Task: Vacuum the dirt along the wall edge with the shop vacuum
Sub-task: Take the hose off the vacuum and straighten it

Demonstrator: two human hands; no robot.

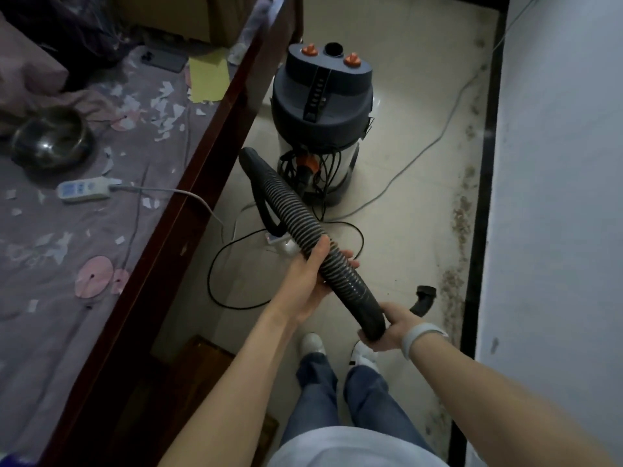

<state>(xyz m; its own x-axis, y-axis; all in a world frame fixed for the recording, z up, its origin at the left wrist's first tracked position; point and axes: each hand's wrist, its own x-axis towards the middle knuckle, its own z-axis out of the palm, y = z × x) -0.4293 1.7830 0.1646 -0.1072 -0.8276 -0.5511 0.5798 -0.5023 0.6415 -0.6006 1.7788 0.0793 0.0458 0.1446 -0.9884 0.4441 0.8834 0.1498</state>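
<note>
- Head view: your left hand [308, 281] curls under and around the ribbed middle of the black vacuum hose [303, 230], thumb over the top.
- Your right hand [392, 328] grips the smooth cuff at the hose's near end, fingers wrapped round it; a pale wristband [421, 335] sits on that wrist.
- The hose's long axis runs on a diagonal, from the cuff in your right hand up and away to the left, then bends back down toward the shop vacuum [322, 123].
- The shop vacuum stands on the tiled floor [404, 203] ahead of you, beside the dark wooden bed frame [202, 156], well apart from both hands.
- The dirt [460, 224] lies in a speckled strip along the black skirting [480, 214] at the foot of the white wall [556, 197], to your right.
- Your right hand is the nearer one to that strip, so the cuff end has to swing right and down toward it.
- A curved black nozzle piece [424, 299] shows just past your right hand, close to the dirt; the dim view does not show whether it is joined to the hose or lying loose on the floor.
- A grey power cord [448, 112] trails across the floor between the shop vacuum and the wall, and it could snag the hose as you sweep.
- No vacuuming looks done yet: the strip reads as unbroken.
</note>
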